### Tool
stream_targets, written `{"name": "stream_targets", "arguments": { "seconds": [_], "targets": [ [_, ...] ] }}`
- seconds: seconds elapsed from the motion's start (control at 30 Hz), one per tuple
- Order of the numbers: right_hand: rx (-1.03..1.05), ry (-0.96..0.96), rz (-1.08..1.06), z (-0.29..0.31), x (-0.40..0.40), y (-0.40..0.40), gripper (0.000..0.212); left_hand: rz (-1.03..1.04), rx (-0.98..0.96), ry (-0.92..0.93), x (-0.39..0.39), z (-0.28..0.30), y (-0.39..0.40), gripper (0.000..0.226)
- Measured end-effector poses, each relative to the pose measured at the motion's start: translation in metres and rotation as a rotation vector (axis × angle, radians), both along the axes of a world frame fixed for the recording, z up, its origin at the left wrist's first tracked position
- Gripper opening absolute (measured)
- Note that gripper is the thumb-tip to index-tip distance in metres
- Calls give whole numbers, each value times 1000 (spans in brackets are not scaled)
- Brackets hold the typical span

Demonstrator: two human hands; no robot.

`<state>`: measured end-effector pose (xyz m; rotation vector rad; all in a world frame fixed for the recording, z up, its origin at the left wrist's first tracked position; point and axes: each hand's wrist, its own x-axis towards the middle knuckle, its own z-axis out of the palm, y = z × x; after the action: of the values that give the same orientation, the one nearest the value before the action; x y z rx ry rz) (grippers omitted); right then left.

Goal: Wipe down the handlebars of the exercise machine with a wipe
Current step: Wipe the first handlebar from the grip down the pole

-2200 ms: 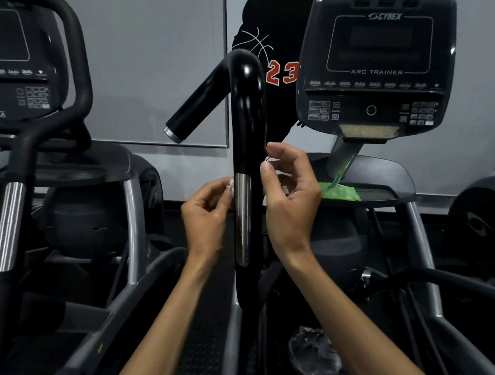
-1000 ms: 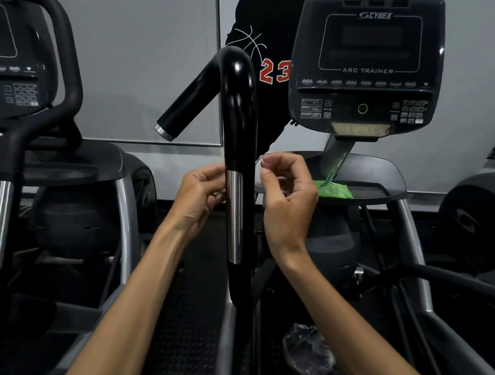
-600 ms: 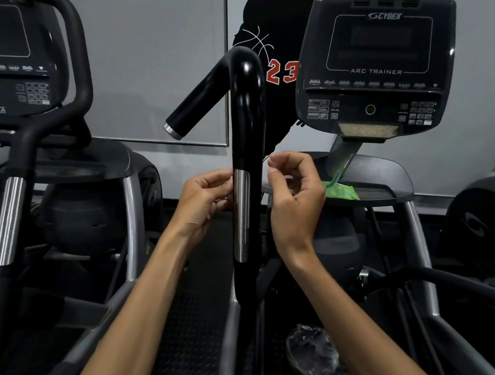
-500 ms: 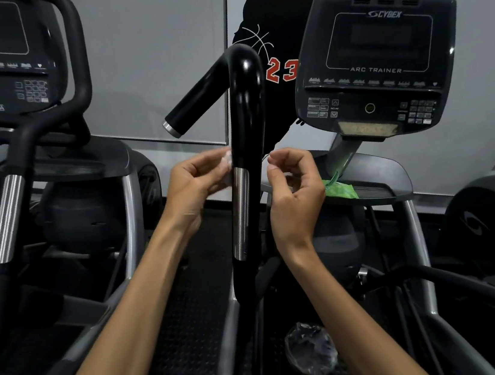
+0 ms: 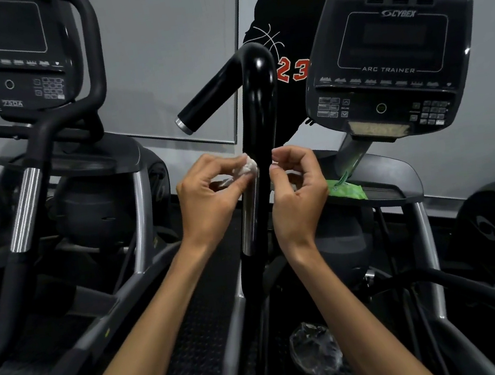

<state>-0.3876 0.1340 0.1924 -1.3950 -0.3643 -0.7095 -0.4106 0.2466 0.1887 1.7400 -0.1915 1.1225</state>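
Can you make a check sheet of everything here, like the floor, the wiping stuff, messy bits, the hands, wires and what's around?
Surface: dark textured floor mat under the machines.
Job's things: black handlebar standing upright; white wipe bunched against its left side.
Clutter: green wipe pack on the console shelf; crumpled clear plastic on the floor.
Hands: left hand pinches the wipe; right hand has its fingers curled at the bar's right side, what they hold is unclear.
Cables: nothing seen.
Surroundings: Cybex console, second machine to the left, wall silhouette numbered 23.

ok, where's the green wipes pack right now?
Head view, right of centre: the green wipes pack lies on the machine's tray below the console, just right of the right hand.
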Motion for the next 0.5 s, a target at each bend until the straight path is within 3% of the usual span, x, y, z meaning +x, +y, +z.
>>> {"name": "stream_targets", "arguments": {
  "seconds": [0.1,0.23,0.4,0.5],
  "targets": [
    [-14,-9,1,1,-1,-1,26,107,36,-51,5,3,0,15],
    [2,-19,-6,4,1,-4,33,256,358,-199,6,-13,-9,13],
    [-1,-25,-22,3,1,-7,29,255,286,-217,3,-12,-2,14],
    [3,-19,-12,4,-1,-5,32,312,415,-247,6,-6,-12,14]
  ]
}}
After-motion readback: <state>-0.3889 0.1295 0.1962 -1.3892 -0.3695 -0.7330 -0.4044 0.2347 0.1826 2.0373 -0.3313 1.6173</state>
